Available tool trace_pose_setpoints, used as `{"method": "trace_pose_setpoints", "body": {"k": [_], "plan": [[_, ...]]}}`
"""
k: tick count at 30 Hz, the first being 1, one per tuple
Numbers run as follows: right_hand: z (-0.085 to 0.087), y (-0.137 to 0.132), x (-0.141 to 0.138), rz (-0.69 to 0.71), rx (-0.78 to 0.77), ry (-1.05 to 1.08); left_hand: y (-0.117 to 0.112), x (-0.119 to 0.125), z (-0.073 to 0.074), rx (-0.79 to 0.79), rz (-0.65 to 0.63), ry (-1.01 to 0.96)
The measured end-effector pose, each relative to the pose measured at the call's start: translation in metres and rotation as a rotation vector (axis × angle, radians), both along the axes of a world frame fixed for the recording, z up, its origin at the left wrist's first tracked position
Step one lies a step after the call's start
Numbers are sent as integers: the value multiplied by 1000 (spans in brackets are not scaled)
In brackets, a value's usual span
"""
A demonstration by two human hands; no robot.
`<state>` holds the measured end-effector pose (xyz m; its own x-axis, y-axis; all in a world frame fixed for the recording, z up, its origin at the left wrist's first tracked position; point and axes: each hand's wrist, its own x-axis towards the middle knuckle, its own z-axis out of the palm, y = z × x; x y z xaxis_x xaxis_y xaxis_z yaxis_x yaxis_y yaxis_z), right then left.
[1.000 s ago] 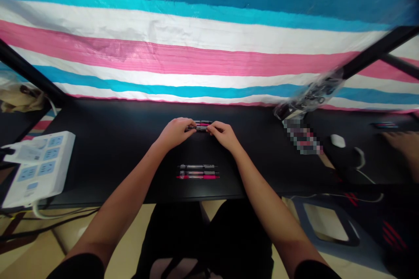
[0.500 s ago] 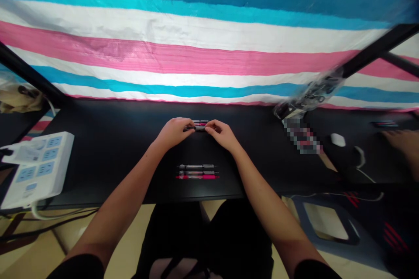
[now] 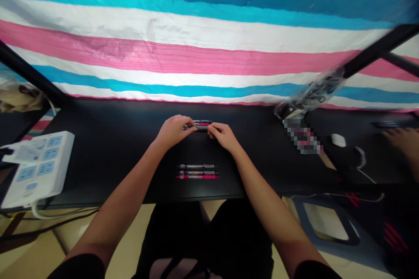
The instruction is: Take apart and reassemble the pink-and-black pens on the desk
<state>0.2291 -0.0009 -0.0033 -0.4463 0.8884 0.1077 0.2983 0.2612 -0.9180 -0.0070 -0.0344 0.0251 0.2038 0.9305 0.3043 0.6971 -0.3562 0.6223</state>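
Observation:
My left hand [image 3: 175, 131] pinches the left end of a dark pen [image 3: 201, 128] at the back of the black desk. The fingers of my right hand [image 3: 224, 134] are curled closed at the same pen's right end. Just beyond it lie more pens, one black [image 3: 203, 121] and one with red or pink on it, both partly hidden by my fingers. Nearer to me, between my forearms, three pens rest in a row: a grey-black pen [image 3: 197, 166], another dark pen [image 3: 199, 173] and a red pen [image 3: 209, 177].
A white power strip [image 3: 59, 174] with a plug sits at the desk's left end. On the right, a plastic-wrapped bundle [image 3: 310, 93] leans by the frame post. Farther right are a white mouse-like object [image 3: 338, 140], a cable and another person's hand [image 3: 401, 141].
My right hand has shifted slightly to the right and its fingers have closed more. More of the pens between my hands shows. My left hand has barely moved; the near row is unchanged.

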Motion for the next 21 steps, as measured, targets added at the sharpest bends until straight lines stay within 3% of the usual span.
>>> {"method": "trace_pose_setpoints", "body": {"k": [4, 8, 10, 15, 21], "plan": [[-1, 3, 1, -57, -13, 74, 2, -11, 8, -72, 177, -474], [-3, 3, 0, -56, -10, 115, 5, -12, 13, -241, 113, -1051], [-3, 2, -2, -43, -19, 120, 6, -5, 13, -312, 94, -1234], [-3, -1, -3, -35, -22, 90, 2, 16, 12, -621, 27, -1326], [-11, -2, -7, -25, -49, 103, -1, 21, 16, -603, -26, -1329]]}}
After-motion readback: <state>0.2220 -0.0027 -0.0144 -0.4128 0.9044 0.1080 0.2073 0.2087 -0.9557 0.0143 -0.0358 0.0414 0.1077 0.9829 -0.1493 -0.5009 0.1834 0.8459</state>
